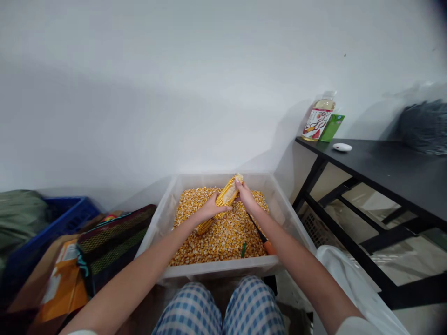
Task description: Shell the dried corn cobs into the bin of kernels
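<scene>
Corn cob (223, 201), half shelled: clasped mid-length in closed left hand (209, 208), upper end pinched by right hand (246, 195), held over kernels (223, 237) in bin (164, 218); best twisted firmly, low over bin, clear of orange-handled tool (262, 237) below right wrist.

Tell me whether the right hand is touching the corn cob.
Touching. The head view shows the right hand with its fingers closed on the upper end of the corn cob, while the left hand wraps its middle.
</scene>
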A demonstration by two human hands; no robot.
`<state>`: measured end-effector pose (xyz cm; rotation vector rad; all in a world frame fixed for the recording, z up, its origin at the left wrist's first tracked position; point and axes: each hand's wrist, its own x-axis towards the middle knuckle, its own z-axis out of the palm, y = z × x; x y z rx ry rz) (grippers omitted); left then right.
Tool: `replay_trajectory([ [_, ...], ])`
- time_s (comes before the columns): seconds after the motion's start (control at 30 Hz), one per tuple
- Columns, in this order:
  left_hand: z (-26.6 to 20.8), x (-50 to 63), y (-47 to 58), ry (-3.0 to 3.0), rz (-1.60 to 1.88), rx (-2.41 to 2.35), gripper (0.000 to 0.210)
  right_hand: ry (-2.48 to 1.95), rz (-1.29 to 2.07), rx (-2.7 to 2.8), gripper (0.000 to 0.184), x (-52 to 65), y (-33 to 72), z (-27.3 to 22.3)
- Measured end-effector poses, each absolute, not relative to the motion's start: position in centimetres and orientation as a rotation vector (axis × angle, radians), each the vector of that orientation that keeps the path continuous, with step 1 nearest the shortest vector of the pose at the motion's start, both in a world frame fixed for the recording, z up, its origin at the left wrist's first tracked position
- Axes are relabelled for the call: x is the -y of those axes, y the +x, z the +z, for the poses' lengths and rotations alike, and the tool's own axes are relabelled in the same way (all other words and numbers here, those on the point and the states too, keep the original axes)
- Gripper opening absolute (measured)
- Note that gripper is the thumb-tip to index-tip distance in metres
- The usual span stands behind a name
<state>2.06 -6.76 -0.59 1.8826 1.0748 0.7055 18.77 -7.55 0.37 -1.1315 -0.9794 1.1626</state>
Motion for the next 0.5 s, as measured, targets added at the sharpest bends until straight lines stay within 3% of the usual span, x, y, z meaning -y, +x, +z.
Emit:
replay_trajectory([
  [0.5, -1.01, 6.65, 2.40, 2.024, 0.724, -1.162, 0.073, -1.153, 1.054, 1.073, 0.051, 7.91, 18.88, 1.14],
])
